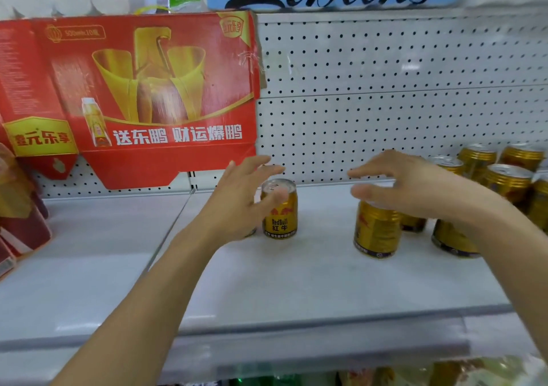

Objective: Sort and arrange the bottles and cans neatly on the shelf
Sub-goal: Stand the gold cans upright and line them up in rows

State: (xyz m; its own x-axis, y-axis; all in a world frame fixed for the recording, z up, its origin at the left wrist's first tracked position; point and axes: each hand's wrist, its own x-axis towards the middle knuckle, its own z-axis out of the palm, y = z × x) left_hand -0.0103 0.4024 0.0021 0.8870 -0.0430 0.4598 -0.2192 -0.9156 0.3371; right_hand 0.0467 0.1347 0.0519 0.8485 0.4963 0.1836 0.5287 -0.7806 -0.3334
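A gold Red Bull can (pixel 281 216) stands upright on the white shelf (pixel 296 284) near the back. My left hand (pixel 240 198) is just left of it, fingers spread and relaxed, with the thumb across the can's upper left side. A sliver of another can (pixel 251 232) shows under that hand. A second gold can (pixel 376 230) stands further right. My right hand (pixel 412 184) hovers over its top with fingers extended and holds nothing. Two more cans (pixel 412 223) (pixel 450 238) stand partly hidden behind my right wrist.
Several gold cans (pixel 507 178) are stacked at the far right against the pegboard (pixel 385 89). A flattened red drink carton (pixel 133 89) leans on the back wall at left. Red packets (pixel 23 225) sit at the left edge. Bottles show on the shelf below.
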